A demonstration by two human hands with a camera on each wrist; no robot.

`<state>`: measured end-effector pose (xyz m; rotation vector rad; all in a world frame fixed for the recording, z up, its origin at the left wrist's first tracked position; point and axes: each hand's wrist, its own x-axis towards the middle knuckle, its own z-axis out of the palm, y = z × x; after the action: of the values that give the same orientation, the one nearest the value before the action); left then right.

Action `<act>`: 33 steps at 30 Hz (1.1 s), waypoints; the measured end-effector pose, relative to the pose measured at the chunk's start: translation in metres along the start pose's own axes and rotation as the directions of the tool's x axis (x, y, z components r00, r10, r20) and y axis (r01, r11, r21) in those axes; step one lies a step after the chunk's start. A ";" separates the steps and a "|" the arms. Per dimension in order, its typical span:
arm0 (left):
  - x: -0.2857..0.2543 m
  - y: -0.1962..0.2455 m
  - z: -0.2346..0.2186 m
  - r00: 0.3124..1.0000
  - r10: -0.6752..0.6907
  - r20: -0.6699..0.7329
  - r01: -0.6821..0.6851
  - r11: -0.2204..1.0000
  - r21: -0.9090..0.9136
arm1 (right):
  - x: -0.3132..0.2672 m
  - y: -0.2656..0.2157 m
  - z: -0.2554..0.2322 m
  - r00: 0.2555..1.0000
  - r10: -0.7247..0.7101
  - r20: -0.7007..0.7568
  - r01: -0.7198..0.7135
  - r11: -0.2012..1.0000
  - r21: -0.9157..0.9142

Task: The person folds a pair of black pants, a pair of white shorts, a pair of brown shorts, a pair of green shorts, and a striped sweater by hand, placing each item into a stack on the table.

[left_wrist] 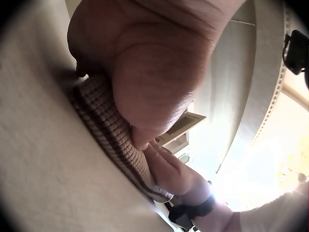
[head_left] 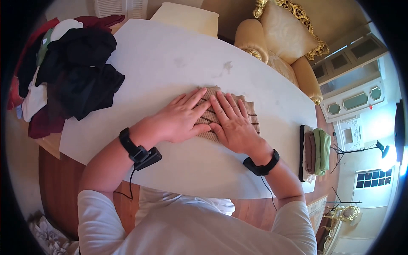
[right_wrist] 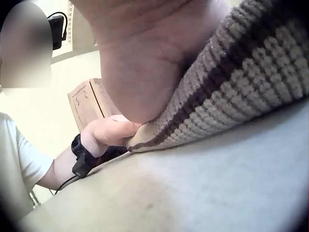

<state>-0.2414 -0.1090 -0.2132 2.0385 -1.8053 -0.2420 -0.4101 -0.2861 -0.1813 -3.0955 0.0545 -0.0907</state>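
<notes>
A ribbed knit garment (head_left: 253,118), beige with dark brown stripes, lies folded into a small bundle on the white table (head_left: 170,63). My left hand (head_left: 174,121) rests on its left part, fingers stretched out over the knit. Flat across the right part lies my right hand (head_left: 236,128), its fingers straight and slightly spread. The two hands meet near the middle, fingertips close together. Seen from the left wrist, the folded knit (left_wrist: 116,135) shows as a thick layered edge under the palm. In the right wrist view its chunky ribs (right_wrist: 231,87) sit beneath the heel of the hand.
A loose heap of dark, white and red clothes (head_left: 80,72) covers the table's left end. At the right edge stands a stack of folded clothes (head_left: 316,151), green, brown and black. Beyond the table are a gold-framed armchair (head_left: 280,46) and a cream stool (head_left: 187,18).
</notes>
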 end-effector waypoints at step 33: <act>0.048 0.049 0.012 0.993 0.095 -0.076 -0.080 0.980 0.184 | -0.018 0.051 0.021 0.981 0.140 -0.133 -0.064 0.885 0.460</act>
<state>-0.2831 -0.1618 -0.1974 2.0484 -1.9194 0.0349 -0.4289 -0.3350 -0.2059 -2.6025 0.1754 -0.3063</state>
